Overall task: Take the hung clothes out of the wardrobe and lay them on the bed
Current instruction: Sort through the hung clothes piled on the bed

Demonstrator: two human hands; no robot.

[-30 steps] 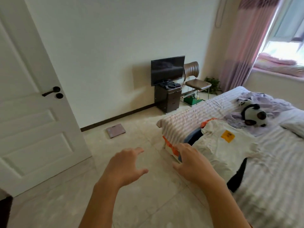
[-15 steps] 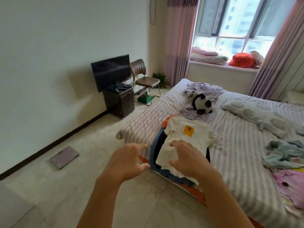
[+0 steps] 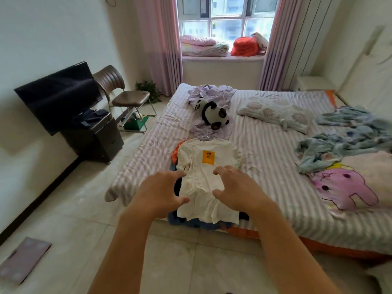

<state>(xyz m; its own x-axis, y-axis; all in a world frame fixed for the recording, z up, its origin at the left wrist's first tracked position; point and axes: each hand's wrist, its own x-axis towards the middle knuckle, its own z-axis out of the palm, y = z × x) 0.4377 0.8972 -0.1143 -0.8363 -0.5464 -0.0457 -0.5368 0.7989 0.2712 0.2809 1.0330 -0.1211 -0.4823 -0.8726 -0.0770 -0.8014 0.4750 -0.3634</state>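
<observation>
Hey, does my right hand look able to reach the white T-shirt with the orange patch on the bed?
Probably yes. The right hand hovers with spread, curled fingers over the white T-shirt with the orange patch, which tops the clothes pile; nothing lies between them.

The bed wears a sheet striped lilac and white over an orange base. The top T-shirt is cream-white with an orange-yellow square patch; orange, blue and dark garments show beneath it. The panda toy is black and white, on a lilac cloth. The pillow is pale with grey flowers. The blanket shows a purple rabbit. The curtains are pink.
</observation>
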